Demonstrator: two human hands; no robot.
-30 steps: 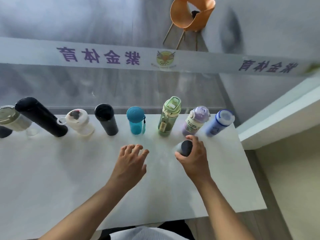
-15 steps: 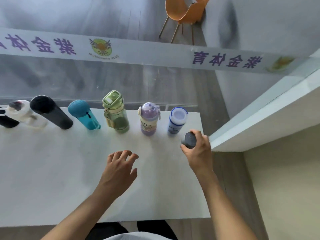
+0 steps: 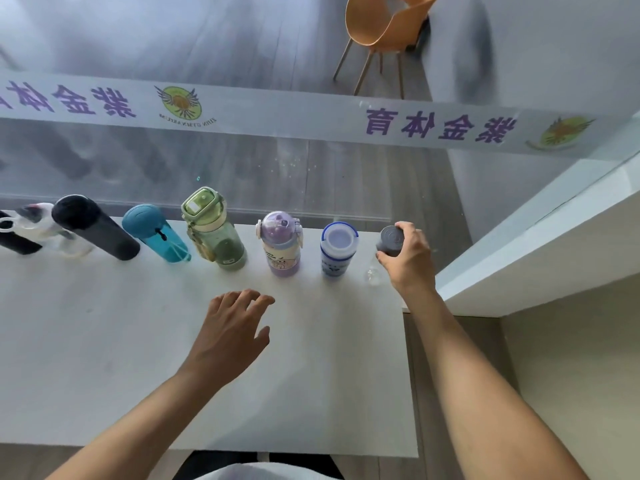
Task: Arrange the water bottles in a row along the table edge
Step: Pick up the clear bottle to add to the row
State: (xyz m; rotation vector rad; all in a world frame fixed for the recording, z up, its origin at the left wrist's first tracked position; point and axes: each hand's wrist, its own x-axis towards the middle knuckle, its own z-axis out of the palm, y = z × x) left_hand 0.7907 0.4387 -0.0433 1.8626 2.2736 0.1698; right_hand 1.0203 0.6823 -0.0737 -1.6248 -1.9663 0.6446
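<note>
Several bottles stand in a row along the far edge of the white table (image 3: pixel 104 358): a white one (image 3: pixel 38 225), a black one (image 3: pixel 95 228), a teal one (image 3: pixel 154 233), a green one (image 3: pixel 213 228), a purple one (image 3: pixel 280 245) and a blue-and-white one (image 3: pixel 337 247). My right hand (image 3: pixel 410 261) is shut on a clear bottle with a grey lid (image 3: pixel 390 240) at the row's right end, near the table's far right corner. My left hand (image 3: pixel 233 332) hovers over the table's middle, fingers spread, holding nothing.
A glass wall with a printed white band (image 3: pixel 311 116) rises right behind the row. An orange chair (image 3: pixel 384 26) stands beyond the glass. A white ledge (image 3: pixel 540 244) adjoins the table's right side. The table's right edge lies just past my right hand.
My right hand carried the grey-lidded bottle from the table's middle to the right end of the row, beside the blue-and-white bottle. The view shifted right. My left hand stayed hovering.
</note>
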